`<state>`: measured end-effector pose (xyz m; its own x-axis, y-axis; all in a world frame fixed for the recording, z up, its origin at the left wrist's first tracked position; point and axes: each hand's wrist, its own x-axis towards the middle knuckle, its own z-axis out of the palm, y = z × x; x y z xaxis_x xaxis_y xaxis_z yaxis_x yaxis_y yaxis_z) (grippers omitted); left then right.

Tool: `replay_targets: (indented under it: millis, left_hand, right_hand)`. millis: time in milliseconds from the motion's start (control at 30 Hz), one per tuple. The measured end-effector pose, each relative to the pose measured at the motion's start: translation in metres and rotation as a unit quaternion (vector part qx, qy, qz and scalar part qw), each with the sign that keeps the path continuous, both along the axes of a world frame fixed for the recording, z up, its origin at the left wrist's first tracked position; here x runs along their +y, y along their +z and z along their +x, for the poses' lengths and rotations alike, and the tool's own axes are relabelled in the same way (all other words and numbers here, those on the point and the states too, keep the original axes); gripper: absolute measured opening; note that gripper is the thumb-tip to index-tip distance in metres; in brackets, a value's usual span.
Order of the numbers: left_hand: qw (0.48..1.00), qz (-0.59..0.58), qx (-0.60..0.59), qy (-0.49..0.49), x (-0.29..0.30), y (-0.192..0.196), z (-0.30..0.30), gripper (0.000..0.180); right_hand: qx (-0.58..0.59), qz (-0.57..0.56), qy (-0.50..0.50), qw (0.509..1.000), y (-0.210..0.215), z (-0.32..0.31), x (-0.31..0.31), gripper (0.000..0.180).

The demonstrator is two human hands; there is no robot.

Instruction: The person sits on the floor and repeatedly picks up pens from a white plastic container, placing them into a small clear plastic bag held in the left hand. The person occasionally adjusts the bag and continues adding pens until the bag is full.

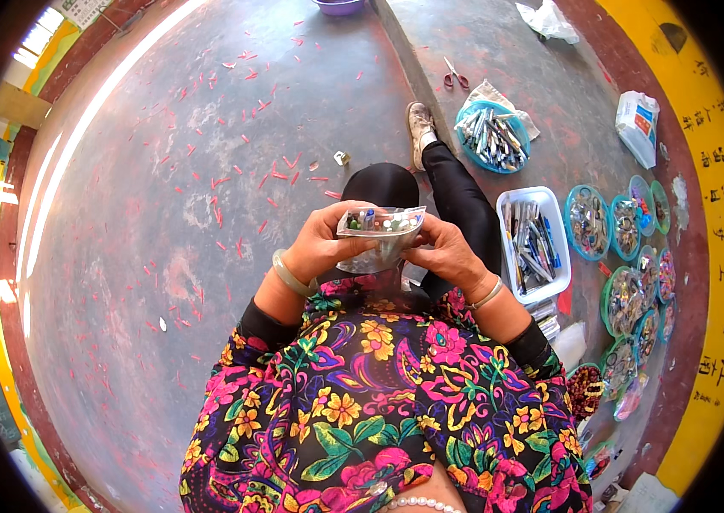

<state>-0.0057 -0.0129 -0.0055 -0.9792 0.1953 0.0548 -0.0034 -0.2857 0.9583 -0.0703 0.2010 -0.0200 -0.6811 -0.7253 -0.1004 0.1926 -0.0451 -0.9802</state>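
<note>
A clear plastic bag (383, 246) is held up in front of my lap, its upper edge facing me. Inside it show the ends of several slim things, probably pens, in green, blue, white and dark colours. My left hand (321, 239) grips the bag's left side, thumb laid across the front. At the right side, my right hand (452, 254) pinches the plastic between thumb and fingers. Its fingertips are partly hidden behind the bag.
To the right stand a white tub (505, 256) of pens, a blue basket (524, 137) of pens and several small round baskets (590, 224) of small items. Scissors (456, 75) lie beyond. Red scraps (273, 175) litter the left floor. A purple basin (338, 7) stands far off.
</note>
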Motion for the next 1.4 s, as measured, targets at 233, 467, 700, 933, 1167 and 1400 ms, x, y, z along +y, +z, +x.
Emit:
replay_targets:
  millis: [233,467,700,933,1167,1400]
  left_hand:
    - [0.999,-0.030,0.037,-0.010,0.004,0.014,0.002,0.036]
    - [1.000,-0.021,0.010,0.004,0.006,0.017,-0.010,0.041]
    - [0.999,-0.034,0.024,0.016,0.003,0.008,-0.007,0.043]
    - [0.997,-0.034,0.065,0.005,0.005,0.010,-0.007,0.037]
    - [0.998,0.018,0.057,0.008,-0.003,0.003,-0.007,0.037]
    - [0.998,-0.057,0.039,0.006,0.002,0.026,-0.004,0.036]
  right_hand:
    - [0.011,-0.010,-0.007,1.000,0.008,0.003,0.001,0.027]
    - [0.048,-0.057,-0.046,0.996,-0.004,-0.002,-0.003,0.022]
    - [0.031,0.018,-0.021,0.999,0.011,-0.004,-0.001,0.026]
    - [0.050,-0.020,-0.013,0.998,0.006,-0.002,0.000,0.026]
    - [0.126,-0.031,-0.034,0.991,-0.004,-0.009,-0.010,0.021]
    - [0.156,-0.019,-0.044,0.987,-0.014,-0.012,-0.006,0.025]
